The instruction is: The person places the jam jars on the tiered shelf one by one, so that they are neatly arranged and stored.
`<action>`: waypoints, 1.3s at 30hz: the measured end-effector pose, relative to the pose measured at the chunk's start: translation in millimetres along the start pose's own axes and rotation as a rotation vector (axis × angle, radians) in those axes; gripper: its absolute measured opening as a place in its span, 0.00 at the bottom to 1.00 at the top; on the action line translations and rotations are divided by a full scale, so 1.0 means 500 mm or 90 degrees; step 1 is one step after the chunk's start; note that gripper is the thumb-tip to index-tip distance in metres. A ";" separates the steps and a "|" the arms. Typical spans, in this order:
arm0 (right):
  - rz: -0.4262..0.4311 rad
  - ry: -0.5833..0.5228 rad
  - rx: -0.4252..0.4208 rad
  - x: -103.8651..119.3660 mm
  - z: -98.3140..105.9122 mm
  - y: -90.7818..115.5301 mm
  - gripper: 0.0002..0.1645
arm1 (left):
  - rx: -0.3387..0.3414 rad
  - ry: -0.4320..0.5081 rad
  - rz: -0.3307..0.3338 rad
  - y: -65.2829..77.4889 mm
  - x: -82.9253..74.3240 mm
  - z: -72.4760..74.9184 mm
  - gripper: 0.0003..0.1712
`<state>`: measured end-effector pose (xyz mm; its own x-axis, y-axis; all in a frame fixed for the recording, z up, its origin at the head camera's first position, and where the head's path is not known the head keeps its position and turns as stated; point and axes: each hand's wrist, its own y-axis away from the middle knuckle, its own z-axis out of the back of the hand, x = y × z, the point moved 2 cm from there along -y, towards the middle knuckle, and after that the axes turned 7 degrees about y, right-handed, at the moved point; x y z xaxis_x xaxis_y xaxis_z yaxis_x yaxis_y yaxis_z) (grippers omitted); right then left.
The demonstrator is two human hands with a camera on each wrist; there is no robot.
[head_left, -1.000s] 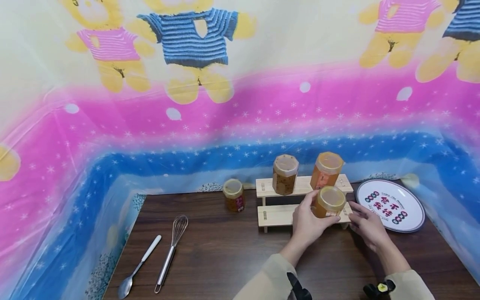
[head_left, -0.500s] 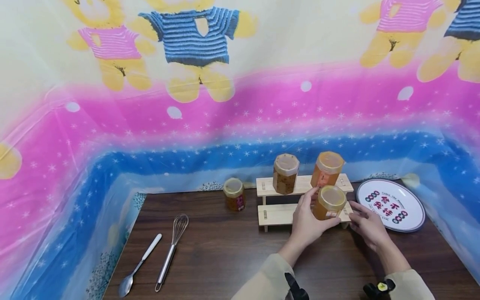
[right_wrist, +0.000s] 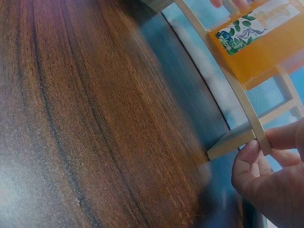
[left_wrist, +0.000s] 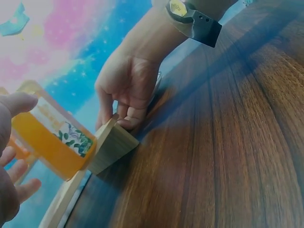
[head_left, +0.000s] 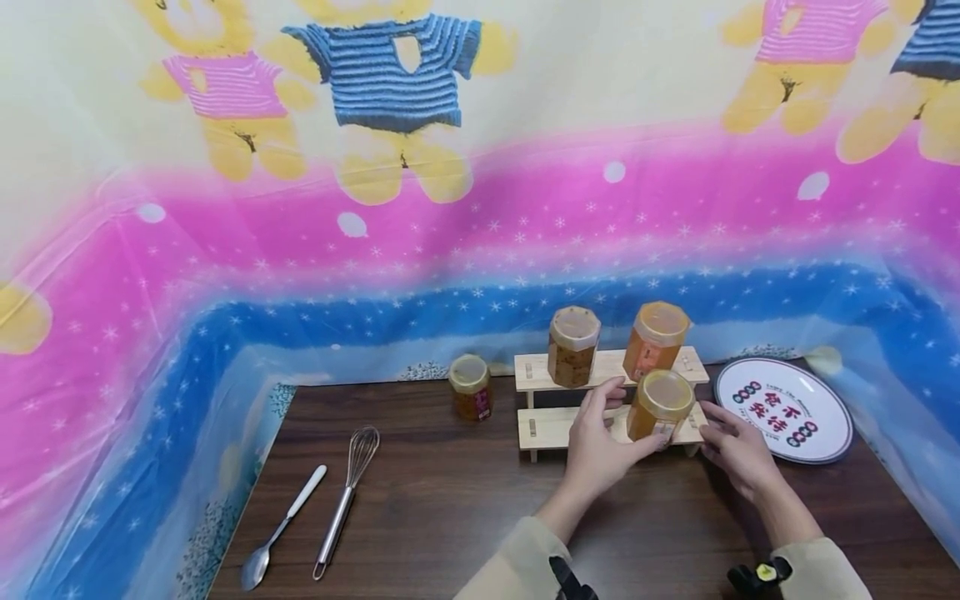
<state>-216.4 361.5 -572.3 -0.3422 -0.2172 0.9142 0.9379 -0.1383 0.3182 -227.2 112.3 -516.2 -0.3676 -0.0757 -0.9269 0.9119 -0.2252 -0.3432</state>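
On the lower step of a two-tier wooden rack (head_left: pixel 572 427), at its right side, stands a jar (head_left: pixel 662 408) of amber contents with a yellowish lid. My left hand (head_left: pixel 598 446) is around the jar's left side with fingers spread. In the left wrist view its thumb overlaps the jar (left_wrist: pixel 50 137), while a gap shows between the other fingers and the glass. My right hand (head_left: pixel 738 450) pinches the rack's lower right end between thumb and fingers, plain in the right wrist view, where the jar (right_wrist: pixel 259 42) rests on the board.
Two taller jars, one brown (head_left: pixel 573 350) and one orange (head_left: pixel 657 337), stand on the upper step. A smaller jar (head_left: pixel 471 387) is left of the rack, a white plate (head_left: pixel 810 396) right of it. A whisk (head_left: pixel 347 500) and a spoon (head_left: pixel 281 525) lie at left.
My left hand has loosened from the jar and shifted a little left, its fingers spreading wider. The jar has settled slightly lower on the step. My right hand keeps its place.
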 end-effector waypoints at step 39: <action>0.022 -0.011 0.006 -0.005 0.000 0.000 0.38 | -0.263 -0.113 -0.120 0.029 0.019 0.311 0.45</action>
<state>-215.7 362.3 -574.8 -0.3091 -0.2052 0.9286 0.9495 -0.1221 0.2891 -246.0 -42.6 -506.4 -0.5258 -0.2428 -0.8152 0.8095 0.1515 -0.5673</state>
